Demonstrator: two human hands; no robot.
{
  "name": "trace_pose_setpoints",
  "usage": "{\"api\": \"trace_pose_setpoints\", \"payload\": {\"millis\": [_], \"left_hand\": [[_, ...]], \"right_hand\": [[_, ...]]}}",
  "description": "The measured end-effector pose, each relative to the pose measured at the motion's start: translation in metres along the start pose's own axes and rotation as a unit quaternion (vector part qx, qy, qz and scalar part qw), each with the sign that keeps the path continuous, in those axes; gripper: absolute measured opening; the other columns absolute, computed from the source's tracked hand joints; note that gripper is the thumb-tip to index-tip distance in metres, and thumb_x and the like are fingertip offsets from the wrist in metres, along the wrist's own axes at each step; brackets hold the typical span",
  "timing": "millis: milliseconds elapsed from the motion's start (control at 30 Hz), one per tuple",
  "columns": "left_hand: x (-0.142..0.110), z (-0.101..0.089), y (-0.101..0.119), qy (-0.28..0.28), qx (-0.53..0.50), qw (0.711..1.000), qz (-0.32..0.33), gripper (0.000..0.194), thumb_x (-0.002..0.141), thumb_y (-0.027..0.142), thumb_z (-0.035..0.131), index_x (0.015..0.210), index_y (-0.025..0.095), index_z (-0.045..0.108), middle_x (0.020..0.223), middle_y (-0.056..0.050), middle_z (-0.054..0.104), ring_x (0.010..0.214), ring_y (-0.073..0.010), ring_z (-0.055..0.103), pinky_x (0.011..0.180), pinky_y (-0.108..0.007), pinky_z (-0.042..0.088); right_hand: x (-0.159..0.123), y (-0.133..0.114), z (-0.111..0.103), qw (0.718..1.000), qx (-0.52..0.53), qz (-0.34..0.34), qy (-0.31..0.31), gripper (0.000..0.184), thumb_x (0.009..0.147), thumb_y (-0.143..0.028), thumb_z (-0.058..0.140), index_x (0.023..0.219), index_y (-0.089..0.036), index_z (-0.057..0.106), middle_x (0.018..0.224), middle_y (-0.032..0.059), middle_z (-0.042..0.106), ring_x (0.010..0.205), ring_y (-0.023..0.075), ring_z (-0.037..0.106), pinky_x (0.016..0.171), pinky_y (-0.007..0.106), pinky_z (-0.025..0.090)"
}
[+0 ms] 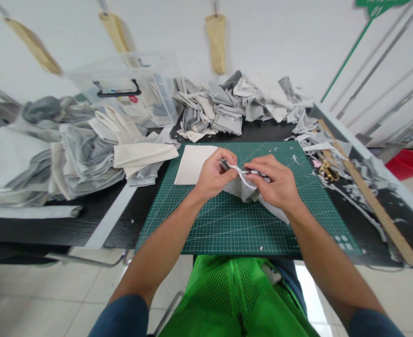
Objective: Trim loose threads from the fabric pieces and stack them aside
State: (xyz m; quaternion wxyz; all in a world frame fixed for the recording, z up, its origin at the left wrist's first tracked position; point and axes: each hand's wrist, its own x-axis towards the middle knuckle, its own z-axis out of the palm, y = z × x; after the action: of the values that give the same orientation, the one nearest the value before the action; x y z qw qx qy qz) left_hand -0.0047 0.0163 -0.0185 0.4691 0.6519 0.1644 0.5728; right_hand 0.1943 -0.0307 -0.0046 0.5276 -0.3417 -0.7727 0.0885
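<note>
A piece of grey fabric point(240, 188) with a pale folded edge is held up over the green cutting mat point(206, 229). My left hand point(217, 172) pinches its edge between thumb and fingers. Close by on the right, my right hand point(274, 180) is closed on the same edge. Something thin, dark and light shows between the right fingers; whether it is a fold or a small tool I cannot tell. The fabric's lower part hangs toward the mat, partly behind my right hand. A flat cream fabric piece point(191, 164) lies on the mat left of my hands.
Fabric heaps point(83, 150) cover the left of the black table, beside a clear plastic box point(122, 93). More folded fabric point(223, 105) is piled behind the mat. At right are gold-handled scissors point(328, 172), scraps and a wooden ruler point(378, 206). Yellow gloves point(216, 42) hang on the wall.
</note>
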Motion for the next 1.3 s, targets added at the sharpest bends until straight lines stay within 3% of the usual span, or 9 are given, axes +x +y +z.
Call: {"api": "trace_pose_setpoints", "payload": {"millis": [667, 900, 1100, 1300], "left_hand": [[-0.0001, 0.002, 0.0033, -0.004, 0.003, 1.0, -0.002, 0.045, 0.078, 0.047, 0.089, 0.088, 0.021, 0.053, 0.087, 0.0, 0.058, 0.078, -0.0135, 0.054, 0.069, -0.027, 0.043], [-0.0005, 0.0016, 0.0044, -0.013, 0.003, 1.0, -0.013, 0.041, 0.079, 0.039, 0.089, 0.094, 0.022, 0.055, 0.088, 0.0, 0.059, 0.076, -0.0127, 0.053, 0.068, -0.027, 0.043], [-0.0019, -0.0007, 0.004, -0.017, -0.026, 0.999, -0.029, 0.031, 0.081, 0.025, 0.079, 0.103, 0.023, 0.057, 0.09, 0.0, 0.059, 0.08, -0.0144, 0.056, 0.069, -0.028, 0.044], [-0.0021, 0.0018, 0.0063, -0.011, -0.013, 1.0, -0.022, 0.034, 0.082, 0.032, 0.083, 0.104, 0.022, 0.059, 0.091, -0.001, 0.06, 0.077, -0.0126, 0.055, 0.068, -0.027, 0.045]], "right_hand": [[0.0001, -0.0028, 0.0046, 1.0, 0.012, 0.02, 0.019, 0.017, 0.094, -0.03, 0.073, 0.108, -0.029, 0.082, 0.101, 0.0062, 0.079, 0.094, 0.0242, 0.071, 0.087, 0.045, 0.06], [0.0002, -0.0024, 0.0042, 1.0, 0.011, 0.018, 0.008, 0.016, 0.095, -0.03, 0.072, 0.106, -0.028, 0.083, 0.1, 0.006, 0.079, 0.092, 0.0234, 0.071, 0.086, 0.044, 0.06], [0.0012, -0.0045, 0.0007, 0.999, 0.005, 0.046, 0.014, 0.018, 0.095, -0.03, 0.07, 0.108, -0.027, 0.082, 0.102, 0.0066, 0.079, 0.095, 0.0237, 0.071, 0.087, 0.043, 0.061], [0.0008, -0.0031, 0.0021, 0.999, 0.014, 0.049, 0.002, 0.019, 0.094, -0.028, 0.071, 0.11, -0.027, 0.082, 0.105, 0.007, 0.079, 0.098, 0.0235, 0.071, 0.09, 0.043, 0.061]]}}
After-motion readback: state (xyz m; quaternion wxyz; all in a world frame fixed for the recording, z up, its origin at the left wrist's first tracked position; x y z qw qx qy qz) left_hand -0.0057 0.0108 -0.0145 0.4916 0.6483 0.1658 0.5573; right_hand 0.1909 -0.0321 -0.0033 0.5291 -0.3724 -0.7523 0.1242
